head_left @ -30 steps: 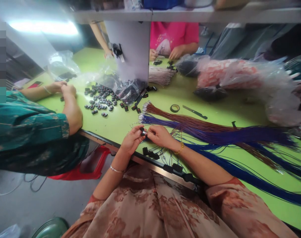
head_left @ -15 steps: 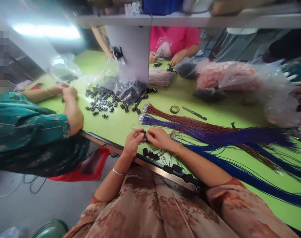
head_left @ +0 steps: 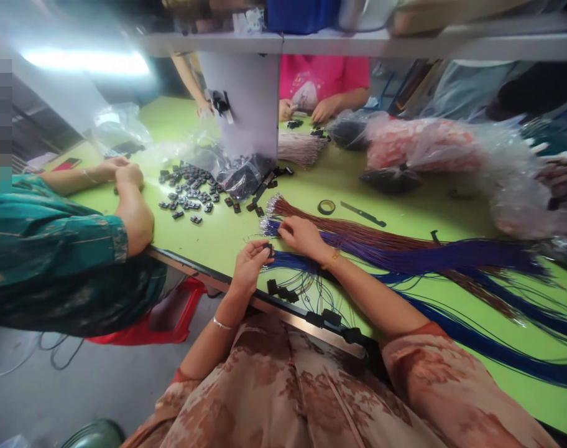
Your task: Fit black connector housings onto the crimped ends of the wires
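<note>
My left hand (head_left: 248,266) pinches a small black plastic connector (head_left: 268,251) above the table's front edge. Up and to the right of it, my right hand (head_left: 302,238) rests on the bundle of purple-blue wires (head_left: 358,250), close to their silvery terminal ends (head_left: 267,226). Its thumb and fingers are curled together; whether a wire is between them is hidden. Behind that hand runs a bundle of brown wires (head_left: 349,225). Several black connectors (head_left: 283,290) with thin wires lie at the table edge just below my hands.
Many loose black connectors (head_left: 190,190) are strewn at the left middle, beside plastic bags (head_left: 246,174). A tape roll (head_left: 326,206) and a flat blade-like strip (head_left: 364,214) lie beyond the wires. At left sits a co-worker in a green sleeve (head_left: 55,242); another in pink (head_left: 323,81) works across.
My right hand has left the connector in my left hand and moved up and right to the terminal ends of the purple-blue wires. My left hand stays nearly in place with the connector.
</note>
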